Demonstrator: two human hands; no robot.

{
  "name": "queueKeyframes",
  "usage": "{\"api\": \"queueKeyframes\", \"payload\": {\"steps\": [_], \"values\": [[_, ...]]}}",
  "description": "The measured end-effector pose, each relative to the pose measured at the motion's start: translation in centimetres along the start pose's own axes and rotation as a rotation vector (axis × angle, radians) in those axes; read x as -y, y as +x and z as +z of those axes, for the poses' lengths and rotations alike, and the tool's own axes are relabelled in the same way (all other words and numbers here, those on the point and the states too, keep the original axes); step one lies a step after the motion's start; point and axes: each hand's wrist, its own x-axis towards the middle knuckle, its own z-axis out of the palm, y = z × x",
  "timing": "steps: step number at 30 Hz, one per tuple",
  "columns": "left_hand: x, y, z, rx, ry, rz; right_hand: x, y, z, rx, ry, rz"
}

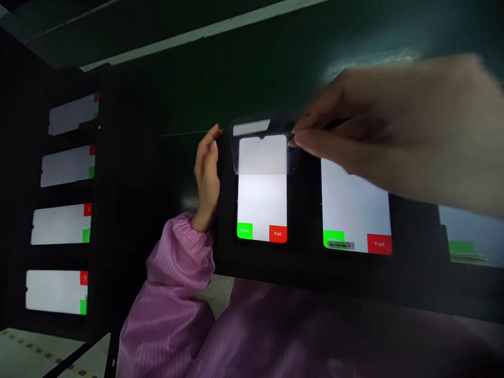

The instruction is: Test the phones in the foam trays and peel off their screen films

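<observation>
A lit phone screen (262,197) with a green Pass box and a red Fail box lies in front of me. Over its top part is a translucent sheet (252,157). My right hand (354,121), blurred, pinches the sheet's right edge between thumb and finger. My left hand (207,176) is upright at the left side of the phone's dark surround, fingers slightly bent and apart, with nothing seen in it. Right of this phone, partly under my right hand, is a second lit screen (354,210) with a small barcode label (340,245) at its bottom.
Several lit screens (61,224) with red and green corners stand in a dark rack at the left. Another screen (468,231) is at the far right. A dark green surface (189,89) with a pale strip (205,35) lies beyond the phones.
</observation>
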Motion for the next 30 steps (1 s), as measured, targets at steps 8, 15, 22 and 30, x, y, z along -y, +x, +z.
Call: {"api": "queueKeyframes", "payload": {"steps": [8, 15, 22, 30], "values": [[-6.2, -8.8, -6.3, 0.195, 0.065, 0.16, 0.2, -6.5, -3.9, 0.464, -0.21, -0.339], [-8.0, -14.7, -9.3, 0.342, 0.565, 0.383, 0.0, -14.5, -5.0, 0.121, -0.651, -0.431], [-7.7, -14.3, -7.3, 0.303, 0.765, 0.51, -3.7, -22.1, -8.6, -0.219, -0.785, -0.179], [-8.8, -14.1, -1.5, 0.245, 0.65, 0.613, -7.2, -27.4, -12.9, -0.442, -0.861, 0.049]]}}
